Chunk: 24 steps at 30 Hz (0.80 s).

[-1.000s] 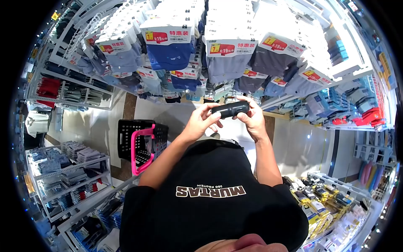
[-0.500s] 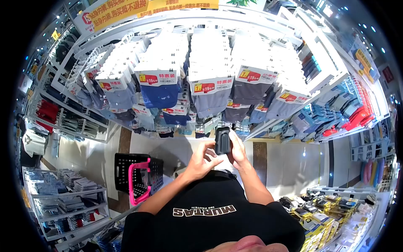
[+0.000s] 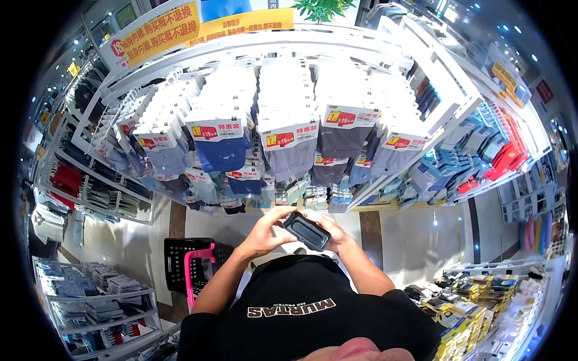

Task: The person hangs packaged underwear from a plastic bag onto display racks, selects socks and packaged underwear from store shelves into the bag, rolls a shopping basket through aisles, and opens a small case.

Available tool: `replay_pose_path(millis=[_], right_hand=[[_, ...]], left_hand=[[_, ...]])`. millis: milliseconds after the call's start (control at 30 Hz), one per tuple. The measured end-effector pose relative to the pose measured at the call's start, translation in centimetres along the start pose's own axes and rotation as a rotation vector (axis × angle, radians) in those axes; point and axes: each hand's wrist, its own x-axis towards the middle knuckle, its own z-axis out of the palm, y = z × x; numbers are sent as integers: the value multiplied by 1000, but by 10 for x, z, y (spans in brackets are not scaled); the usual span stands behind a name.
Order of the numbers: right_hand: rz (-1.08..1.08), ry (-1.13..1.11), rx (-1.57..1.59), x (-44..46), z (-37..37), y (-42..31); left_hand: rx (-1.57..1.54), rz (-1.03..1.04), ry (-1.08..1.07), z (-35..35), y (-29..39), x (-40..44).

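Note:
Between my two hands, in front of my waist, is a small black handheld device (image 3: 307, 231) with rounded corners and a recessed face. It lies tilted, its left end higher than its right; I cannot make out its exact kind. My left hand (image 3: 264, 233) grips the left end, with fingers along the top and the thumb below. Around the far side and right end curls my right hand (image 3: 335, 231), its fingers partly hidden behind the device.
Ahead stands a white rack with packaged underwear (image 3: 223, 150) on hangers under price cards. On the floor at left is a black shopping basket (image 3: 176, 265) with a pink handle (image 3: 190, 280). Shelves of folded clothes (image 3: 99, 301) stand lower left, yellow packages (image 3: 463, 325) lower right.
The device has turned from upright to slanted and come slightly lower and left. My left hand, apart from it with loose fingers before, now holds its left end. The view has tilted slightly.

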Motion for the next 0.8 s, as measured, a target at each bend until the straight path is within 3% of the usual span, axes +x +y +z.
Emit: replay_pose_path(millis=[200, 300, 500, 567, 800], right_hand=[[-74, 11, -39, -10, 9, -5], [16, -145, -45, -19, 5, -19], [-515, -87, -315, -37, 24, -58], [-597, 0, -609, -46, 39, -74], [-764, 41, -723, -48, 61, -89]], left_hand=[[99, 218, 2, 4, 16, 6], [73, 288, 52, 5, 21, 9], [73, 250, 264, -12, 41, 17], [61, 249, 253, -17, 54, 23], [66, 283, 203, -24, 82, 35]])
